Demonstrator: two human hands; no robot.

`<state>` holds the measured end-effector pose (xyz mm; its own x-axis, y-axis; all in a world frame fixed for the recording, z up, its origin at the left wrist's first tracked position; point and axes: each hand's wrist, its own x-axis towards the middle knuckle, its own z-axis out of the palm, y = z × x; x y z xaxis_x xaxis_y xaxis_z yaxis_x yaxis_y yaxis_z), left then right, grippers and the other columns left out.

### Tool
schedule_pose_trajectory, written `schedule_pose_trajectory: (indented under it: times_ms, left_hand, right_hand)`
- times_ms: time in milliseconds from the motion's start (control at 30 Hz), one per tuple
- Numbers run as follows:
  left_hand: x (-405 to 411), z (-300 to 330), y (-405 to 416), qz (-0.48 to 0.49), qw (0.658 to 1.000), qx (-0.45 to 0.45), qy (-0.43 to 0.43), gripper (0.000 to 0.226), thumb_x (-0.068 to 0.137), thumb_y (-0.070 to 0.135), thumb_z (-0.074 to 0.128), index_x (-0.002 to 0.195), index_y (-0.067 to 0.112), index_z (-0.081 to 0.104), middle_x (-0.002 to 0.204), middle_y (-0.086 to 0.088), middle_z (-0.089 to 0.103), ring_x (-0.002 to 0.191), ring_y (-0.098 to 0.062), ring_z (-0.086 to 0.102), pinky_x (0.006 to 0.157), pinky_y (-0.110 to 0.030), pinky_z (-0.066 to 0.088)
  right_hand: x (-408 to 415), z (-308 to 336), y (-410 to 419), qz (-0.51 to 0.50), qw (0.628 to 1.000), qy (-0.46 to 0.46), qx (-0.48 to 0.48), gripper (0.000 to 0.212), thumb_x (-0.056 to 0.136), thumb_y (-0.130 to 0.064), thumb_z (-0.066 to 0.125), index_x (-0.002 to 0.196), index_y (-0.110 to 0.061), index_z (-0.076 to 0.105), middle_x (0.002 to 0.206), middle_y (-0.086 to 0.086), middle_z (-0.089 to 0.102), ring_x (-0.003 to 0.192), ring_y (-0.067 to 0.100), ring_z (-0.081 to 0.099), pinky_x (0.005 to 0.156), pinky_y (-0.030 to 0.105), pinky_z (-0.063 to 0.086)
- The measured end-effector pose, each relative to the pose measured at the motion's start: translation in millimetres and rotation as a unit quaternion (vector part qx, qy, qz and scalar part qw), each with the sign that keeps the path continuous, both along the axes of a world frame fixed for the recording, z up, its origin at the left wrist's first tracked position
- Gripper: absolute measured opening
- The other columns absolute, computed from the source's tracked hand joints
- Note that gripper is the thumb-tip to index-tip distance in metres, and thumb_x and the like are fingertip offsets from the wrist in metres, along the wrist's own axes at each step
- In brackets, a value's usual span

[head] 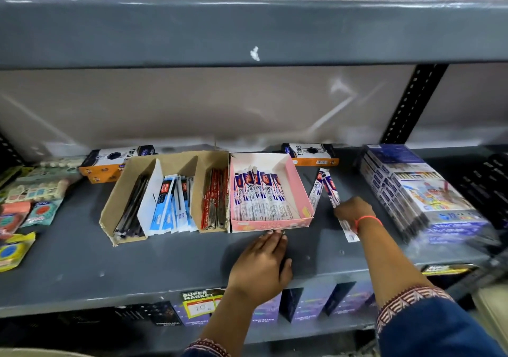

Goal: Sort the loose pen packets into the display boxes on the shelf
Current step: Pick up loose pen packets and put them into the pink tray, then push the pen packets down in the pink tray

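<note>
A pink display box (pixel 301 188) on the grey shelf (pixel 137 263) holds several white-and-blue pen packets (pixel 261 194). To its left stands a brown cardboard box (pixel 121 191) with compartments of black, blue-white and red packets. My right hand (pixel 354 212) is closed on a white-and-blue pen packet (pixel 331 187) just right of the pink box; a second loose packet (pixel 316 191) leans against that box's right wall. My left hand (pixel 261 266) lies flat on the shelf with its fingertips at the pink box's front edge, holding nothing.
A stack of blue crayon boxes (pixel 417 191) stands at the right. Two orange-and-white boxes (pixel 110 164) (pixel 313 154) lie behind the display boxes. Eraser and sharpener packs (pixel 30 202) crowd the left end. A price label (pixel 199 303) hangs on the shelf's front edge.
</note>
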<state>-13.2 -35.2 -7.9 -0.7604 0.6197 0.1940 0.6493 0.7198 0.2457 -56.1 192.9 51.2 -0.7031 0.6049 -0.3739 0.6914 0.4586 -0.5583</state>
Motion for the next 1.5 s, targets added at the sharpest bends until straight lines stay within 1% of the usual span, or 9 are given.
schedule_pose_trajectory:
  times_ms: [167, 333, 467, 567, 800, 1033, 1200, 1300, 1500]
  left_hand:
    - [0.1, 2.9, 0.9, 0.01, 1.0, -0.029, -0.004, 0.056, 0.084, 0.038, 0.032, 0.114, 0.007, 0.068, 0.12, -0.008, 0.064, 0.11, -0.022, 0.06, 0.096, -0.03, 0.04]
    - [0.8, 1.8, 1.7, -0.015, 0.999, -0.019, 0.036, 0.083, 0.08, 0.047, -0.001, 0.145, 0.008, 0.033, 0.151, -0.007, 0.029, 0.138, -0.02, 0.024, 0.106, -0.022, 0.0]
    - [0.3, 1.8, 1.3, 0.007, 1.0, -0.021, 0.005, 0.07, 0.085, 0.043, 0.016, 0.132, 0.006, 0.053, 0.137, -0.01, 0.05, 0.126, -0.024, 0.046, 0.106, -0.03, 0.026]
    - [-0.5, 4.4, 0.5, -0.003, 1.0, -0.009, -0.013, 0.053, 0.082, 0.039, 0.035, 0.107, 0.009, 0.072, 0.108, -0.006, 0.07, 0.099, -0.019, 0.066, 0.085, -0.028, 0.049]
    - [-0.5, 4.7, -0.1, -0.007, 1.0, -0.004, 0.013, 0.05, 0.08, 0.037, 0.037, 0.101, 0.01, 0.074, 0.101, -0.005, 0.072, 0.093, -0.018, 0.067, 0.077, -0.025, 0.052]
    - [-1.0, 5.7, -0.1, -0.014, 1.0, 0.012, -0.002, 0.05, 0.08, 0.037, 0.037, 0.103, 0.01, 0.073, 0.103, -0.003, 0.071, 0.094, -0.016, 0.067, 0.078, -0.024, 0.052]
    - [-0.5, 3.5, 0.4, -0.009, 1.0, 0.02, -0.005, 0.049, 0.079, 0.036, 0.038, 0.105, 0.011, 0.072, 0.106, -0.004, 0.07, 0.095, -0.017, 0.066, 0.078, -0.024, 0.051]
    - [-0.6, 0.7, 0.3, -0.007, 1.0, 0.02, -0.001, 0.049, 0.08, 0.036, 0.039, 0.107, 0.01, 0.071, 0.108, -0.006, 0.069, 0.096, -0.019, 0.066, 0.077, -0.025, 0.052]
    - [-0.9, 0.0, 0.9, -0.002, 1.0, 0.02, 0.014, 0.049, 0.079, 0.036, 0.04, 0.108, 0.011, 0.071, 0.108, -0.005, 0.069, 0.097, -0.019, 0.066, 0.077, -0.025, 0.052]
  right_hand:
    - [6.5, 11.3, 4.3, -0.021, 0.973, 0.127, -0.192, 0.03, 0.078, 0.009, 0.062, 0.056, -0.007, 0.049, 0.052, 0.011, 0.045, 0.033, 0.014, 0.038, 0.036, 0.014, 0.028]
    - [19.0, 29.0, -28.7, -0.006, 0.902, 0.243, -0.356, 0.027, 0.08, 0.006, 0.064, 0.066, -0.016, 0.059, 0.044, -0.007, 0.063, 0.051, 0.008, 0.048, 0.05, 0.017, 0.036]
    - [29.8, 25.3, -56.8, 0.032, 0.87, 0.279, -0.404, 0.027, 0.081, 0.007, 0.062, 0.067, -0.015, 0.059, 0.043, -0.008, 0.066, 0.037, -0.002, 0.054, 0.039, 0.009, 0.042]
    - [31.5, 19.7, -70.2, 0.054, 0.866, 0.283, -0.408, 0.027, 0.08, 0.007, 0.064, 0.066, -0.015, 0.06, 0.047, -0.007, 0.068, 0.038, -0.002, 0.055, 0.041, 0.01, 0.042]
    - [24.5, 22.3, -77.8, 0.062, 0.87, 0.276, -0.403, 0.025, 0.079, 0.007, 0.065, 0.066, -0.014, 0.061, 0.046, -0.008, 0.067, 0.038, -0.001, 0.055, 0.04, 0.011, 0.041]
    - [-7.3, 29.8, -84.5, 0.04, 0.911, 0.25, -0.325, 0.028, 0.08, 0.009, 0.064, 0.072, -0.016, 0.054, 0.068, 0.005, 0.06, 0.052, 0.011, 0.045, 0.041, 0.014, 0.04]
    - [-37.4, 18.4, -92.2, 0.083, 0.968, 0.198, -0.13, 0.037, 0.079, 0.008, 0.059, 0.067, -0.025, 0.047, 0.102, 0.017, 0.061, 0.067, 0.022, 0.056, 0.06, 0.03, 0.049]
    - [-44.3, 11.8, -100.2, 0.117, 0.981, 0.15, -0.04, 0.028, 0.084, 0.006, 0.046, 0.072, -0.019, 0.053, 0.114, 0.023, 0.064, 0.096, 0.034, 0.063, 0.089, 0.044, 0.054]
    - [-46.3, 2.0, -105.8, 0.148, 0.981, 0.123, 0.038, 0.028, 0.087, 0.005, 0.044, 0.1, 0.004, 0.069, 0.107, 0.017, 0.071, 0.097, 0.03, 0.067, 0.089, 0.029, 0.051]
